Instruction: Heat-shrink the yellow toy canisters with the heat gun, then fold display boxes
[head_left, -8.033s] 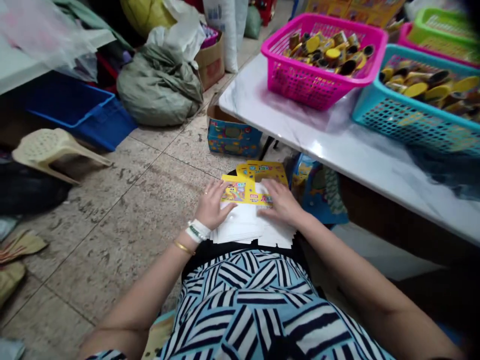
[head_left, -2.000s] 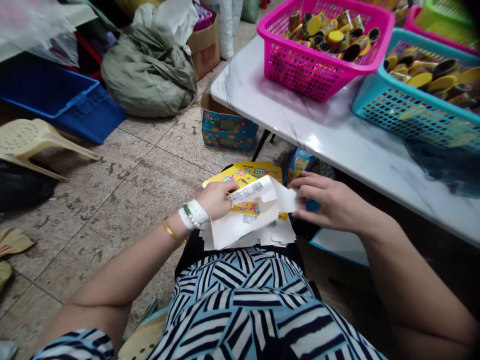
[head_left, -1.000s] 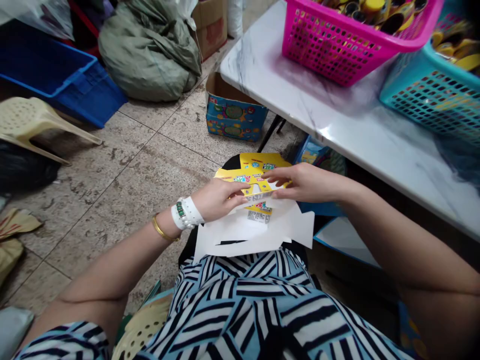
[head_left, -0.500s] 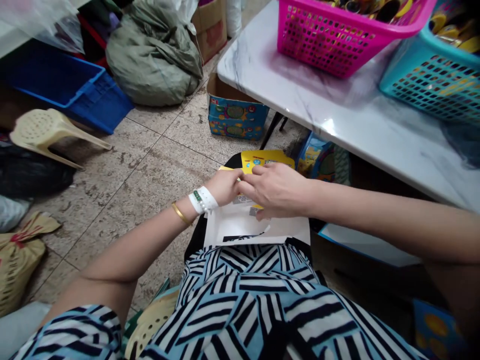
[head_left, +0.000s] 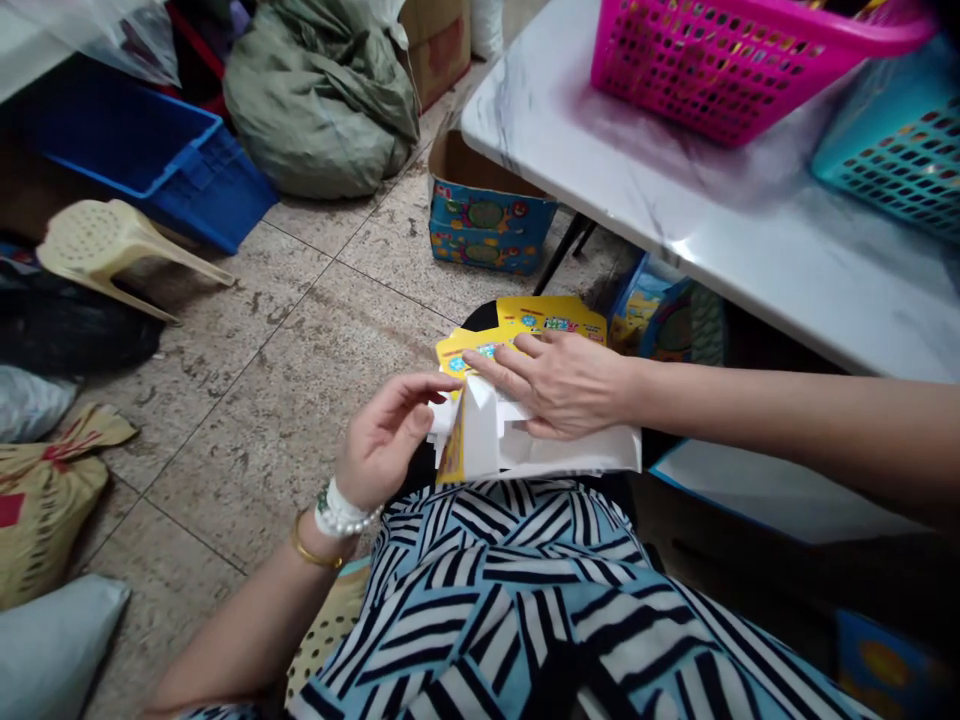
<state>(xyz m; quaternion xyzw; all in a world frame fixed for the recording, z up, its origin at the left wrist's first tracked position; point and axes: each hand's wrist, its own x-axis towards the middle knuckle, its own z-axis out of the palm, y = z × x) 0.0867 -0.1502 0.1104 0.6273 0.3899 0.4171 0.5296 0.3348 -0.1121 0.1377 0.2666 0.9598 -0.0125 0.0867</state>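
Observation:
Several yellow printed cards, which look like flat box blanks (head_left: 551,312), lie stacked on my lap, with a white inner side facing up on the top one. My right hand (head_left: 566,380) rests flat on the top blank, fingers stretched toward its far left part. At the blank's left edge a yellow-and-white flap (head_left: 480,430) stands partly folded up. Beside that flap is my left hand (head_left: 386,440), its fingers bent loosely and the thumb apart, fingertips at the flap's upper corner. Nothing shows gripped in it.
A marbled white table (head_left: 555,150) at the right carries a pink basket (head_left: 697,70) and a turquoise basket (head_left: 900,150). A blue printed carton (head_left: 487,230) stands on the floor by it. To the left are a cream stool (head_left: 97,240), a blue crate (head_left: 210,180) and a green sack (head_left: 322,110).
My left hand has moved left and toward me, away from my right hand. The left flap now stands up. My right hand lies flatter, with fingers spread. The view has shifted slightly.

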